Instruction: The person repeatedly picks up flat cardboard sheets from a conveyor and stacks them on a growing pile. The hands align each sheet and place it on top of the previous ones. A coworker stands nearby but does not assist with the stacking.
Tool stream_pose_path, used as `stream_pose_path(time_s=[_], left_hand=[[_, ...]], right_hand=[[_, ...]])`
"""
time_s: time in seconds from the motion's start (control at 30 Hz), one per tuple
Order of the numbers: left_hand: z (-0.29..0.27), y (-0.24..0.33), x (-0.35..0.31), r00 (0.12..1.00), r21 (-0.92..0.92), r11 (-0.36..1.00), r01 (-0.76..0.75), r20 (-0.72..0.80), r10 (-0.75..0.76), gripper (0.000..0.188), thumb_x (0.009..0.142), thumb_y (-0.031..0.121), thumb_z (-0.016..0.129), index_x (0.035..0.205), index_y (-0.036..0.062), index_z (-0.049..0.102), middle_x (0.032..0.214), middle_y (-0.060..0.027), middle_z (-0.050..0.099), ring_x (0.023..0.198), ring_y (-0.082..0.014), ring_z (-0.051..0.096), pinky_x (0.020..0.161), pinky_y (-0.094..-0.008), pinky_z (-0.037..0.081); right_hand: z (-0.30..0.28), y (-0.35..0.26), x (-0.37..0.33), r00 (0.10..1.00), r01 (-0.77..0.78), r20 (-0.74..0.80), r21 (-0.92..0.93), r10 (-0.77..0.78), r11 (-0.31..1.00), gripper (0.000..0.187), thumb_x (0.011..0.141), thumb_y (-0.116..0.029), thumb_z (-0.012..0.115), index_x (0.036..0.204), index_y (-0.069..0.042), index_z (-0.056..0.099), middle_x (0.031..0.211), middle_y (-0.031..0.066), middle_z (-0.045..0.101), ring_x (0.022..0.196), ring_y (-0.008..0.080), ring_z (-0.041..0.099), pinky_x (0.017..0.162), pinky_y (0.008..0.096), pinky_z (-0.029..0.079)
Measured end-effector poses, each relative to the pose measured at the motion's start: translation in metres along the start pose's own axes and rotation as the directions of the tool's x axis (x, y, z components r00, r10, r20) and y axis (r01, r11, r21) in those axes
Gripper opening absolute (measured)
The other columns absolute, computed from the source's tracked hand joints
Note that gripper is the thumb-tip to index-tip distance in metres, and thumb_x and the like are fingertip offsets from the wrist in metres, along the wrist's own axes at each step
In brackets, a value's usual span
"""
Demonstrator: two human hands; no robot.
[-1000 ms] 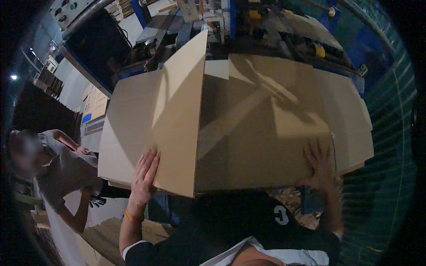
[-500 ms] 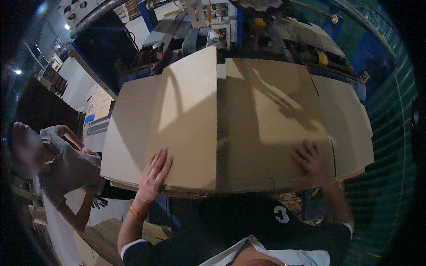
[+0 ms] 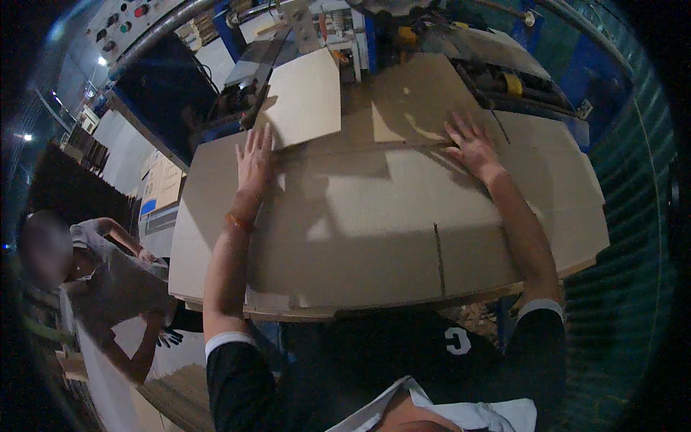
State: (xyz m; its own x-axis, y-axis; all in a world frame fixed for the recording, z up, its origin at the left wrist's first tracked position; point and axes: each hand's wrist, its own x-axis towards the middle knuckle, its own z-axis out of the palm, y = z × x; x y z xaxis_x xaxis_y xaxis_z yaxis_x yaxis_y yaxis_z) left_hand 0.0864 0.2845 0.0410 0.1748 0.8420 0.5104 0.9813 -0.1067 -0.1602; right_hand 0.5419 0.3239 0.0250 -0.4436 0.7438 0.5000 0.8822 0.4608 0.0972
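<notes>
A folded brown cardboard sheet [image 3: 308, 97] lies partly in the machine at the far side, its two panels side by side with a gap between them. My left hand [image 3: 256, 164] lies flat at its near left corner, fingers stretched out. At the near right corner rests my right hand [image 3: 473, 150], fingers spread on the board. Both hands are open and press on cardboard without gripping it. Beneath them is a stack of flat cardboard sheets [image 3: 353, 209], its top sheet showing a dark slot toward the right.
Ahead stands a blue machine [image 3: 162, 90] with rollers, metal bars and a control panel [image 3: 122, 25] at upper left. A co-worker [image 3: 119, 281] is at the left. Printed cardboard [image 3: 162, 183] lies behind them. A green corrugated wall [image 3: 640, 252] runs along the right.
Both hands have moved forward, away from my body. The folded cardboard sheet has slid forward into the machine, uncovering the sheet below.
</notes>
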Motion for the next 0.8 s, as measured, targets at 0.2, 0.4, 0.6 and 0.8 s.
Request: stream_pose_path(time_s=[0.2,0.4,0.6,0.8], left_hand=[[-0.081,-0.048,-0.152,0.518,-0.610,0.539,0.582,-0.233,-0.823,0.056,0.080,0.026,0.065,0.121,-0.0049,0.042,0.117,-0.0186,0.049,0.100,-0.0288,0.048,0.080,-0.0376,0.041],[-0.063,-0.081,-0.260,0.132,-0.759,-0.104,0.642,0.244,-0.961,0.044,0.085,0.028,0.060,0.105,-0.0103,0.052,0.105,-0.0169,0.059,0.089,-0.0234,0.059,0.069,-0.0370,0.048],[-0.096,-0.101,-0.233,0.309,-0.766,0.211,0.607,-0.017,-0.951,0.043,0.084,0.022,0.061,0.112,-0.0093,0.050,0.117,-0.0202,0.054,0.101,-0.0251,0.054,0.090,-0.0344,0.040],[-0.144,-0.137,-0.186,0.506,-0.852,0.472,0.226,-0.311,-0.804,0.033,0.083,0.006,0.055,0.112,-0.0069,0.049,0.115,-0.0154,0.049,0.100,-0.0251,0.053,0.086,-0.0350,0.043]], right_hand=[[-0.102,0.085,-0.179,0.731,-0.677,-0.222,-0.120,0.645,0.726,0.043,0.082,-0.034,0.060,0.117,-0.010,0.056,0.126,0.0162,0.049,0.113,0.0320,0.047,0.097,0.0381,0.037],[-0.094,0.200,-0.371,0.144,-0.758,-0.121,0.624,0.982,0.188,0.042,0.084,-0.030,0.059,0.116,-0.004,0.055,0.121,0.0166,0.052,0.107,0.0295,0.050,0.093,0.0379,0.040],[-0.100,0.229,-0.368,0.139,-0.427,-0.044,0.898,0.989,0.100,0.041,0.086,-0.026,0.057,0.115,0.002,0.054,0.116,0.0169,0.054,0.101,0.0271,0.054,0.090,0.0378,0.042],[-0.157,0.216,-0.324,0.253,-0.566,-0.205,0.762,0.946,0.316,0.044,0.087,-0.019,0.054,0.124,0.003,0.044,0.116,0.0136,0.053,0.100,0.0252,0.054,0.087,0.0373,0.044]])
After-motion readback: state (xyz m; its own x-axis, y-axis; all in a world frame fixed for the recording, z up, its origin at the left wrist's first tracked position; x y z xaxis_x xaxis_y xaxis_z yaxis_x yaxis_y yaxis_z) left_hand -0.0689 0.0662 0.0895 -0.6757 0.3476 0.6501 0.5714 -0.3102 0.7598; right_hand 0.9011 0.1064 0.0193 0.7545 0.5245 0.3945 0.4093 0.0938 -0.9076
